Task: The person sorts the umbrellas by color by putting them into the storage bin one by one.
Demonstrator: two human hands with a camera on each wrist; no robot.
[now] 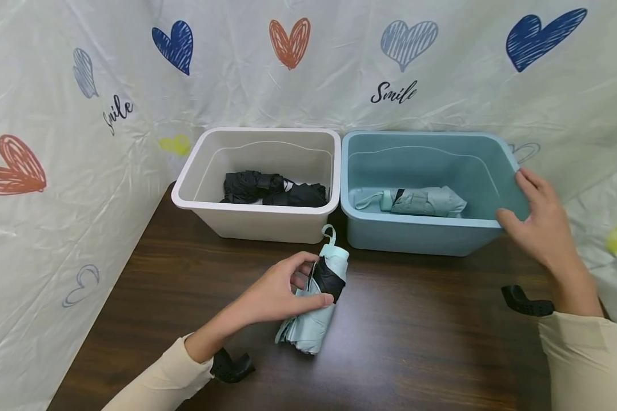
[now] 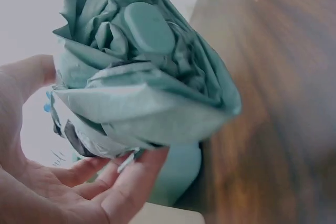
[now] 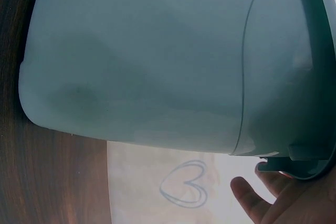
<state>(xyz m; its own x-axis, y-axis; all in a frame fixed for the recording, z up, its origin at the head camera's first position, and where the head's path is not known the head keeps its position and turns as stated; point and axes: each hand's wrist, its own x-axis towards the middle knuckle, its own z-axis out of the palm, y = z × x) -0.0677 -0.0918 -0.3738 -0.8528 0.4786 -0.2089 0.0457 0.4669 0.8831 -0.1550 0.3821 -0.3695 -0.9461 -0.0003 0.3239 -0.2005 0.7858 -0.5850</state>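
Note:
My left hand (image 1: 283, 288) holds a folded light-blue compact umbrella (image 1: 316, 319) with a black band, thumb on one side and fingers on the other. Its pale handle and wrist loop point away toward the bins. Seen end-on in the left wrist view, the umbrella (image 2: 147, 98) shows bunched fabric around a rounded tip. At the far right, my right hand (image 1: 545, 220) grips the right end of the blue bin (image 1: 421, 234) at its rim. Inside that bin lies another light-blue folded umbrella (image 1: 427, 201), handle to the left.
A white bin (image 1: 257, 222) stands left of the blue one, with black folded umbrellas (image 1: 300, 194) in it. Both bins are at the back of the dark wooden table (image 1: 416, 325), against a white sheet (image 1: 339, 74) printed with hearts.

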